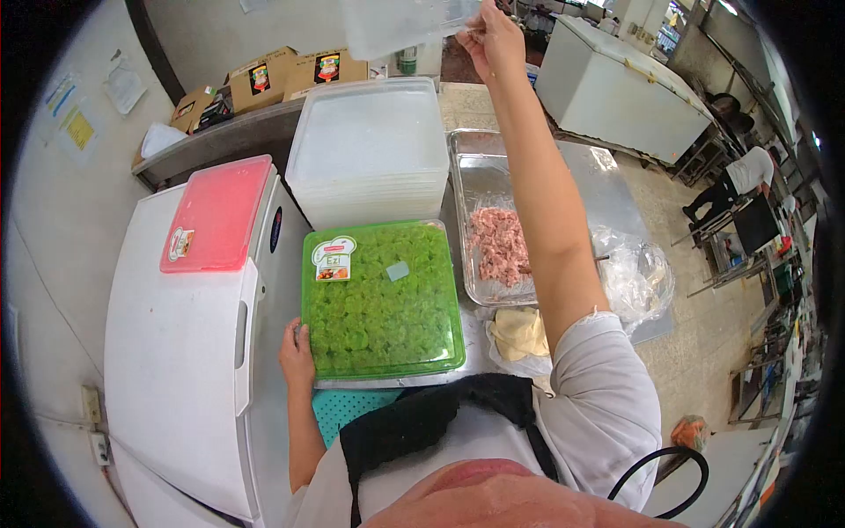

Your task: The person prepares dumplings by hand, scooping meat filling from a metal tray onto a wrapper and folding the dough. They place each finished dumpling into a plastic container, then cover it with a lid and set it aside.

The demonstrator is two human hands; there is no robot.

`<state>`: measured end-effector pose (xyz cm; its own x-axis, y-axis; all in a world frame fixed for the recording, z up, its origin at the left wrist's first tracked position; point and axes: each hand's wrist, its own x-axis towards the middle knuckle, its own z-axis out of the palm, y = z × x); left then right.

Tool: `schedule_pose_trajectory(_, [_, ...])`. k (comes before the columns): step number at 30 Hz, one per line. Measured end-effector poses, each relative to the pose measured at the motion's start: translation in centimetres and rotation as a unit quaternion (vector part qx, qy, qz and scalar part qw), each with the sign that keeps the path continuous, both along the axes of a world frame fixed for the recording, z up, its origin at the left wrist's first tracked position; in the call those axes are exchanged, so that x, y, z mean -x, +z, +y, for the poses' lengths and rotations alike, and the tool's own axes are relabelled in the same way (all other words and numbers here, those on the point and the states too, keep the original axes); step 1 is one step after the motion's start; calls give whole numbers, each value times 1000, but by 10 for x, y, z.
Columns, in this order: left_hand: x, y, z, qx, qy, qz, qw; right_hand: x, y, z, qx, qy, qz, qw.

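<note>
My right hand (pixel 493 40) is raised at the top of the view, its fingers closed on the edge of a clear plastic box or lid (pixel 387 25), partly cut off by the frame. Low on the left, my left hand (pixel 297 354) grips the side edge of a green-lidded plastic container (pixel 383 304). Many small rounded lumps show through that lid, which has a label at its upper left. Behind it rises a stack of translucent plastic containers (pixel 368 141). Pinkish minced meat (pixel 498 245) lies in a metal tray (pixel 480 180), partly hidden by my right arm.
A white chest freezer (pixel 176 326) with a red lid (pixel 220 211) on it stands left. Pale dough-like stuff (pixel 519 334) and a clear plastic bag (pixel 638 277) lie right. Cardboard boxes (pixel 286 75) sit behind. Another freezer (pixel 616 84) and a person (pixel 748 172) are farther off.
</note>
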<state>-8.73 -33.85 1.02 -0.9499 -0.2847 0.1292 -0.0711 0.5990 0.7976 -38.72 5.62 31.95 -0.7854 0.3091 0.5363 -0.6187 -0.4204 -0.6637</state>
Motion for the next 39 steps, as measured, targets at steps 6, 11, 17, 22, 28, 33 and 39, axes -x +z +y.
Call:
schedule_pose_trajectory(6, [0,0,1,-25,2,17,1000,-44,-93,21,152,88,-146,974])
schedule_pose_trajectory(11, [2,-14,-5,-21,-15,42,999,-85,-155,20,84,89,-230,966])
schedule_pose_trajectory(17, [0,-6,-2,-22,-1,2,1000,-158,-118,1,-28,90,-157,983])
schedule_pose_trajectory(22, [15,0,-19,-129,19,43,991,-204,-124,0,-168,70,-137,974])
schedule_pose_trajectory(28, [35,54,-35,-172,-27,168,970,-270,-141,-9,-619,-104,-16,778])
schedule_pose_trajectory(33, [27,87,-24,-414,-105,174,887,-301,-238,-4,-697,-128,133,693])
schedule_pose_trajectory(39, [18,61,0,-189,-74,27,979,-357,-273,-8,-722,-44,87,686])
